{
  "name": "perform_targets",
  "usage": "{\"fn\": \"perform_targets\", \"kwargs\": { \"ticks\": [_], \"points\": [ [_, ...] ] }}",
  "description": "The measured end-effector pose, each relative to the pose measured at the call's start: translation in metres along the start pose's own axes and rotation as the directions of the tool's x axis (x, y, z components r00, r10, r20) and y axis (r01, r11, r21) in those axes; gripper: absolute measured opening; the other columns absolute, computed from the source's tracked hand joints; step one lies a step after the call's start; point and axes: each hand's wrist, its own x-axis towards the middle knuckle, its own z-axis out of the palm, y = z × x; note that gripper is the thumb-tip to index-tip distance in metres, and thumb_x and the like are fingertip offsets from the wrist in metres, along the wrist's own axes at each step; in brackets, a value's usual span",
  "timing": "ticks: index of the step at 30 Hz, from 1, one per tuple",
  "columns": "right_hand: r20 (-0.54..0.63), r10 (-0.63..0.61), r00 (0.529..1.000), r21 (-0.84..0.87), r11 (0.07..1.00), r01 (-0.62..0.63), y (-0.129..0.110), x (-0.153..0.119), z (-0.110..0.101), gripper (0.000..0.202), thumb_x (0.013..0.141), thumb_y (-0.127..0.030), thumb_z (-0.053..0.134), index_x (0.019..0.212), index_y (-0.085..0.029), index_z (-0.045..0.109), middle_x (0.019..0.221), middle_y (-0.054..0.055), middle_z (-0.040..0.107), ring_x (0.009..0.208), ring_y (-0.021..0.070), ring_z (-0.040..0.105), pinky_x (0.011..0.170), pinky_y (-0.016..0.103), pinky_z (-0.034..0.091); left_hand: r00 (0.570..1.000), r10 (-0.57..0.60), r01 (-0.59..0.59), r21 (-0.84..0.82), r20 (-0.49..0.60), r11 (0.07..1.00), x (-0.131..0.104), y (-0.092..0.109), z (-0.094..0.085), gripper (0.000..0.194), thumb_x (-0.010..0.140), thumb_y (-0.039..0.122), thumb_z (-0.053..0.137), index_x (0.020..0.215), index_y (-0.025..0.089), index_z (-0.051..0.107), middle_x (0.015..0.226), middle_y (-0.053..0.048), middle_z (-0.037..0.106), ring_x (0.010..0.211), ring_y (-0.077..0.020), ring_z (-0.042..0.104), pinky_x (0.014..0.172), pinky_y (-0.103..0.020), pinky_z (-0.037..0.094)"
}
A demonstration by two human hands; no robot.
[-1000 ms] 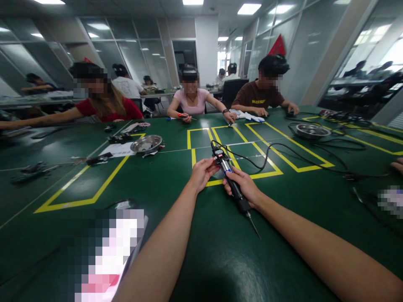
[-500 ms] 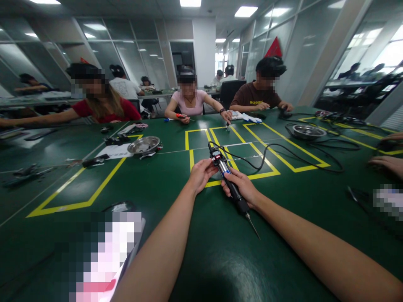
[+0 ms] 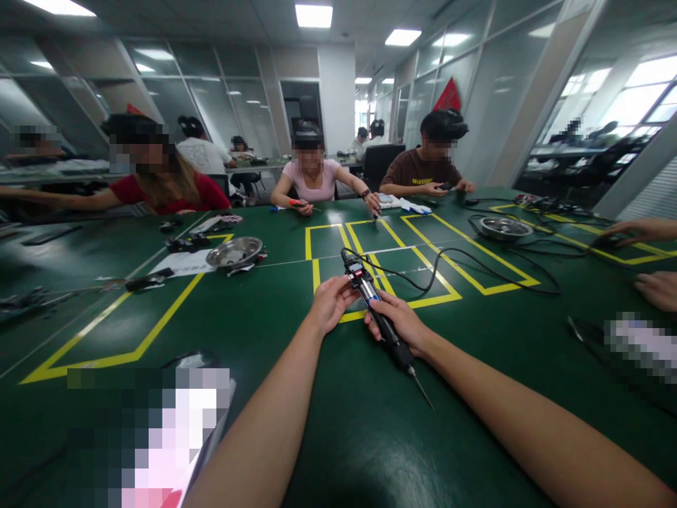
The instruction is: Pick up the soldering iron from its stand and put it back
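A black and silver electric screwdriver point(image 3: 388, 326) lies slanted above the green table point(image 3: 360, 437), its long thin bit pointing down toward me. My right hand point(image 3: 399, 321) is wrapped round the middle of its body. At the cable end, the fingers of my left hand point(image 3: 333, 300) pinch the tool's side near a small red patch. From that end a black cable point(image 3: 436, 271) loops away to the right across yellow tape outlines.
Metal bowls stand at left point(image 3: 235, 252) and right point(image 3: 505, 228). A white sheet point(image 3: 183, 262) with dark parts lies left. Several people sit across the table; another person's hands point(image 3: 656, 288) rest at the right edge. A blurred bright object point(image 3: 180, 430) is at lower left.
The view has shifted a little, so the table items sit slightly further left. Both my hands keep their hold on the screwdriver. A person's hand at the right edge has moved.
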Motion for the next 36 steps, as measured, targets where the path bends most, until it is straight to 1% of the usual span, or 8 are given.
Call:
{"fn": "perform_targets", "kwargs": {
  "ticks": [7,11,20,23,28,32,34,36],
  "points": [
    [0.025,0.103,0.994,0.007,0.995,-0.103,-0.003,0.001,0.001,0.023,0.090,-0.032,0.056,0.104,-0.014,0.049,0.080,0.010,0.071,0.057,0.0146,0.066,0.051,0.024,0.055,0.996,0.024,-0.017,0.073,-0.091,0.997,0.003,-0.003,-0.002,0.024,0.071,0.023,0.075,0.078,0.012,0.055,0.089,-0.012,0.071,0.081,-0.0203,0.069,0.083,-0.040,0.053],
    [0.061,0.117,0.991,-0.004,0.993,-0.117,-0.003,0.001,0.001,0.025,0.091,-0.032,0.055,0.108,-0.015,0.048,0.084,0.010,0.071,0.060,0.0157,0.068,0.056,0.027,0.057,0.996,0.013,-0.007,0.062,-0.089,0.998,0.003,-0.002,-0.001,0.025,0.069,0.023,0.076,0.078,0.012,0.056,0.090,-0.012,0.071,0.081,-0.0201,0.069,0.083,-0.040,0.053],
    [0.043,0.115,0.992,-0.084,0.990,-0.111,-0.005,-0.001,0.001,0.026,0.091,-0.035,0.057,0.107,-0.015,0.050,0.081,0.009,0.070,0.060,0.0158,0.068,0.054,0.026,0.057,0.997,-0.003,0.005,0.031,-0.072,1.000,0.001,-0.001,0.000,0.023,0.069,0.021,0.076,0.081,0.011,0.058,0.088,-0.011,0.071,0.081,-0.0194,0.069,0.083,-0.038,0.053],
    [0.032,0.132,0.991,-0.067,0.989,-0.130,-0.004,-0.001,0.002,0.025,0.091,-0.034,0.058,0.104,-0.014,0.051,0.081,0.010,0.071,0.059,0.0153,0.068,0.054,0.025,0.057,0.997,0.005,-0.002,0.038,-0.076,0.999,0.001,-0.002,0.001,0.022,0.070,0.020,0.075,0.080,0.011,0.058,0.086,-0.010,0.071,0.080,-0.0188,0.069,0.083,-0.038,0.054],
    [-0.021,0.117,0.993,-0.034,0.992,-0.118,-0.005,-0.002,-0.001,0.025,0.090,-0.034,0.058,0.103,-0.014,0.052,0.077,0.008,0.069,0.054,0.0134,0.064,0.046,0.022,0.053,0.998,0.009,-0.004,0.092,-0.055,0.996,0.003,-0.007,0.002,0.024,0.073,0.026,0.075,0.079,0.012,0.056,0.090,-0.011,0.071,0.083,-0.0190,0.069,0.086,-0.040,0.054],
    [-0.091,0.096,0.991,-0.076,0.992,-0.103,-0.016,0.001,-0.013,0.024,0.087,-0.031,0.062,0.102,-0.015,0.054,0.077,0.006,0.068,0.053,0.0120,0.062,0.045,0.021,0.052,0.999,0.003,0.005,0.202,-0.037,0.979,0.004,-0.013,0.003,0.029,0.072,0.024,0.078,0.090,0.010,0.060,0.092,-0.012,0.071,0.088,-0.0189,0.069,0.094,-0.040,0.051],
    [-0.135,0.091,0.987,-0.111,0.988,-0.107,-0.026,0.004,-0.028,0.023,0.085,-0.030,0.064,0.100,-0.015,0.054,0.077,0.005,0.067,0.053,0.0111,0.061,0.045,0.021,0.052,0.999,-0.014,0.023,0.243,-0.040,0.970,0.004,-0.013,0.003,0.030,0.073,0.023,0.077,0.095,0.010,0.061,0.098,-0.014,0.070,0.095,-0.0208,0.068,0.097,-0.040,0.049],
    [-0.211,0.093,0.973,-0.174,0.976,-0.131,-0.038,0.008,-0.051,0.022,0.084,-0.029,0.065,0.097,-0.015,0.054,0.076,0.005,0.066,0.053,0.0108,0.060,0.045,0.021,0.051,0.999,-0.024,0.035,0.246,-0.048,0.969,0.003,-0.012,0.004,0.027,0.075,0.020,0.075,0.095,0.009,0.061,0.103,-0.016,0.069,0.100,-0.0225,0.067,0.099,-0.040,0.048]
  ]
}}
